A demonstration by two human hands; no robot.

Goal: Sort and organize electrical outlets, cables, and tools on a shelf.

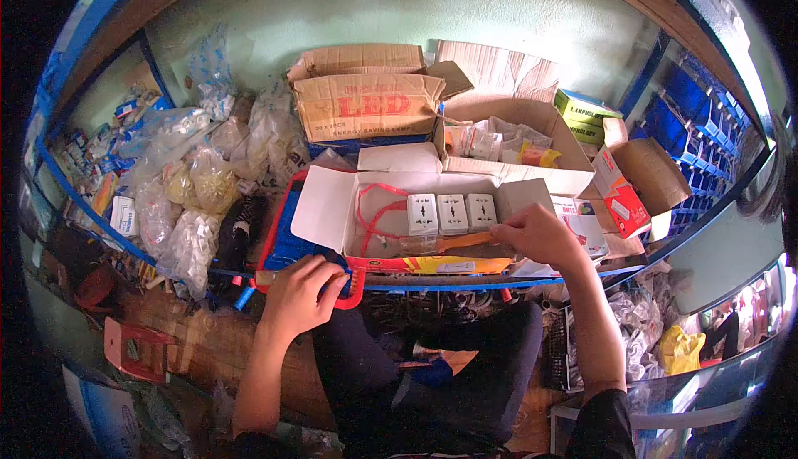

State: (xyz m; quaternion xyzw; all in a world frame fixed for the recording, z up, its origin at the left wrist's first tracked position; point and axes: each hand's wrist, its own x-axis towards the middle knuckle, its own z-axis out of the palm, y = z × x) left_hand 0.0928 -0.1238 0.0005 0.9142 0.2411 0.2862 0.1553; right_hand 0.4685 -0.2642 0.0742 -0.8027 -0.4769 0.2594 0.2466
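Note:
An open white carton (490,183) with a yellow and red front stands before me, holding three white multi-socket adapters (451,214) in a row and a loop of red cord (360,209). My right hand (536,237) is closed on the orange handle of a flat tool (470,240). The tool's brownish, partly see-through end lies over the near part of the carton; its exact kind is unclear. My left hand (303,293) has curled fingers at the near edge of a blue tray with a red rim (287,222), left of the carton. What those fingers grip is hidden.
Behind stand a brown carton with red print (370,106) and an open cardboard box (532,147) of small packages. Clear plastic bags (195,185) crowd the left side. A red and white box (619,193) and blue bins (694,126) are at the right. A blue-edged shelf (465,284) runs in front.

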